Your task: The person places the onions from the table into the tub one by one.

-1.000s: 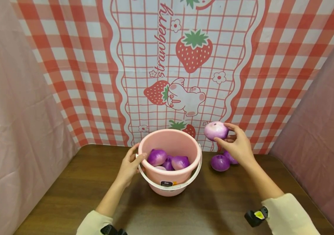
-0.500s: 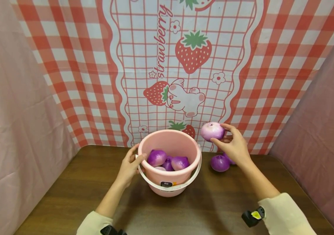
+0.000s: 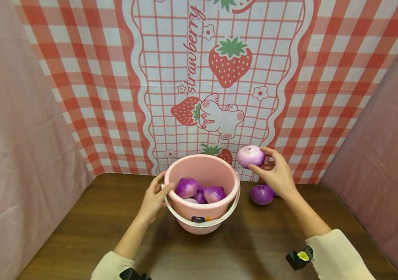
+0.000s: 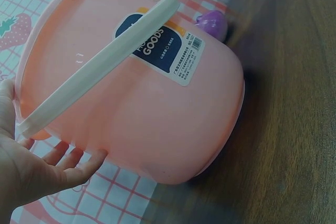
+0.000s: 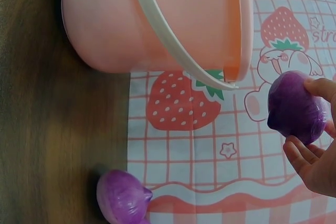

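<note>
A pink bucket (image 3: pixel 202 166) with its white handle (image 3: pixel 233 208) lowered to the front stands on the wooden table, several purple onions (image 3: pixel 186 188) inside it. My left hand (image 3: pixel 153 199) grips the bucket's left rim, thumb over the edge; in the left wrist view the fingers (image 4: pixel 86 169) lie along the outer wall. Up to the right of the bucket, higher than its rim, my right hand (image 3: pixel 279 174) holds another purple onion (image 3: pixel 249 156) between thumb and fingers. From the right wrist, this onion (image 5: pixel 295 107) shows its darker, pointed end.
On the table (image 3: pixel 107 217), right of the bucket, one onion (image 3: pixel 262 194) lies with another mostly hidden behind it, below my right hand. A checked strawberry-print cloth (image 3: pixel 230 62) hangs at the back. Pink drapes (image 3: pixel 381 128) flank both sides.
My right hand has moved a little left toward the bucket with the onion, now covering more of the rear onion on the table. The left hand and bucket have stayed put.
</note>
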Available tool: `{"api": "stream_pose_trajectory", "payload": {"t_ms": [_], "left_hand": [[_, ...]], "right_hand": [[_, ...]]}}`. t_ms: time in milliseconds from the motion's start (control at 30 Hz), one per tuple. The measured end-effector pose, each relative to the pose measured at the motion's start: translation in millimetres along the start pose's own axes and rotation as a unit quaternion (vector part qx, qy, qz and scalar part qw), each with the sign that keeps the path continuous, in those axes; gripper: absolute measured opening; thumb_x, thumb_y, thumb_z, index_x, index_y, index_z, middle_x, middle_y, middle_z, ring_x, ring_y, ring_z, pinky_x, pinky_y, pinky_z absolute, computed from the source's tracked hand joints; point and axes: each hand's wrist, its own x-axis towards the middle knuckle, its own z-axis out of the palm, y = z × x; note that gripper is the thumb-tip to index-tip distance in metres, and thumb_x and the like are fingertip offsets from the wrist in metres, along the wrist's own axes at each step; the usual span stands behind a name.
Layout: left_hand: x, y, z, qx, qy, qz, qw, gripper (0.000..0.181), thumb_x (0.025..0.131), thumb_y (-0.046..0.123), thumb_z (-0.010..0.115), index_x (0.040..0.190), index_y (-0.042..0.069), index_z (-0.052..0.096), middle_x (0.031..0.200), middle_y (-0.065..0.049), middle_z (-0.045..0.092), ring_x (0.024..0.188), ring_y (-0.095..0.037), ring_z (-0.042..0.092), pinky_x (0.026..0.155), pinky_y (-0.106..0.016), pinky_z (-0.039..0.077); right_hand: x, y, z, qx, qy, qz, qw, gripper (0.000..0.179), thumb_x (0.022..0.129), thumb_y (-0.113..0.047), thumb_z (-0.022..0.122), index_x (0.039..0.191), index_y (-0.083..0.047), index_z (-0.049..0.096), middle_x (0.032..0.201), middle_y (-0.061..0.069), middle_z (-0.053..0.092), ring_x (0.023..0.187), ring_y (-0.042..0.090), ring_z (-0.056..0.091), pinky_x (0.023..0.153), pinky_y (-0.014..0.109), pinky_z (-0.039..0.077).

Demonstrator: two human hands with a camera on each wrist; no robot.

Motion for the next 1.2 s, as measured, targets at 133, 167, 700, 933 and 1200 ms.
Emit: {"api": "stream_pose_trajectory", "payload": {"t_ms": [133,167,700,933,1200], "left_hand": [[0.4,-0.9,0.2,-0.005,0.000,0.000,1.0000,0.057,0.090,0.016,0.060,0.142,0.022,0.038,0.115,-0.021,0.056,0.076,-0.010,0.062,0.066,-0.033,0.060],[0.5,-1.2,0.1,-0.007,-0.001,0.000,1.0000,0.056,0.090,0.016,0.060,0.142,0.022,0.038,0.116,-0.022,0.055,0.077,-0.010,0.062,0.067,-0.033,0.060],[1.5,-1.8,-0.7,-0.007,-0.002,-0.003,1.0000,0.057,0.090,0.017,0.060,0.142,0.022,0.037,0.122,-0.023,0.053,0.081,-0.011,0.062,0.071,-0.035,0.060],[1.2,-1.9,-0.3,-0.004,0.001,-0.005,1.0000,0.057,0.090,0.017,0.060,0.142,0.022,0.038,0.119,-0.022,0.054,0.079,-0.011,0.062,0.069,-0.035,0.060],[2.1,-1.8,-0.2,-0.005,0.000,-0.004,1.0000,0.057,0.090,0.016,0.060,0.142,0.022,0.038,0.117,-0.022,0.054,0.078,-0.011,0.062,0.070,-0.035,0.060]], "right_hand": [[0.7,-0.2,2.3,0.007,-0.006,0.003,1.0000,0.067,0.079,-0.031,0.075,0.134,-0.008,0.045,0.120,0.019,0.049,0.094,0.034,0.063,0.062,0.014,0.055],[0.7,-0.4,2.5,0.007,-0.007,0.003,0.9999,0.067,0.079,-0.031,0.075,0.134,-0.008,0.045,0.120,0.019,0.049,0.094,0.034,0.062,0.062,0.015,0.055],[0.7,-8.1,6.8,-0.012,-0.010,0.004,0.9999,0.068,0.079,-0.036,0.074,0.135,-0.010,0.046,0.127,0.017,0.050,0.093,0.030,0.061,0.068,0.014,0.050],[1.9,-7.9,11.2,-0.020,-0.008,0.001,0.9998,0.068,0.078,-0.037,0.075,0.134,-0.011,0.046,0.125,0.015,0.051,0.094,0.030,0.061,0.074,0.023,0.051],[2.6,-9.4,15.4,-0.007,-0.011,0.005,0.9999,0.067,0.078,-0.037,0.075,0.134,-0.013,0.046,0.123,0.014,0.051,0.095,0.029,0.061,0.075,0.022,0.052]]}}
